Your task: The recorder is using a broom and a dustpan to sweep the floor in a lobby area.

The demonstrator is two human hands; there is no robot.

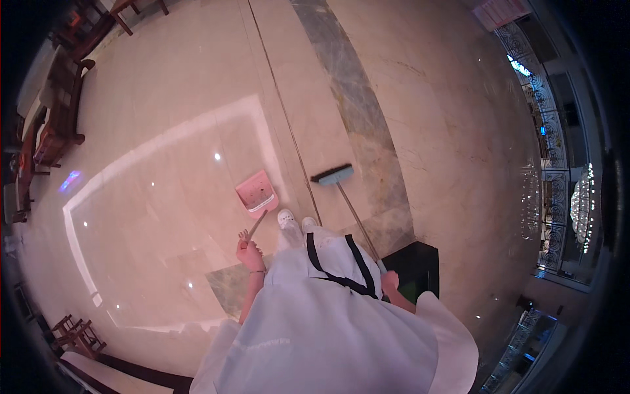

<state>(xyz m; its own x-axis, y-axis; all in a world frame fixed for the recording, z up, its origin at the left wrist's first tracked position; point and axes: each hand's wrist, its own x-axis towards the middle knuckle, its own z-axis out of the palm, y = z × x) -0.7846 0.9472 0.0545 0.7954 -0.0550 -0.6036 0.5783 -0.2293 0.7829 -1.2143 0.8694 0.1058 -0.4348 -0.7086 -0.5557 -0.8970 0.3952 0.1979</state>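
- Pink dustpan (256, 192) is held by its long handle in the left hand (249, 255), pan resting on the marble floor (164, 197).
- Broom (333, 175) is gripped near the handle top by the right hand (390, 282), probably fully closed; bristles sit just right of the dustpan.

Wide open polished floor (164, 197) ahead and to the left, nothing standing on it. Close in, the pink dustpan (256, 193) sits just left of the white shoes (295, 220), and the broom head (333, 175) rests just right of them, leaving a narrow lane between the two. A dark block (420, 262) crowds the right side near the broom handle. Wooden chairs (59, 118) line the far left edge, more chairs (75, 335) lower left, well apart.
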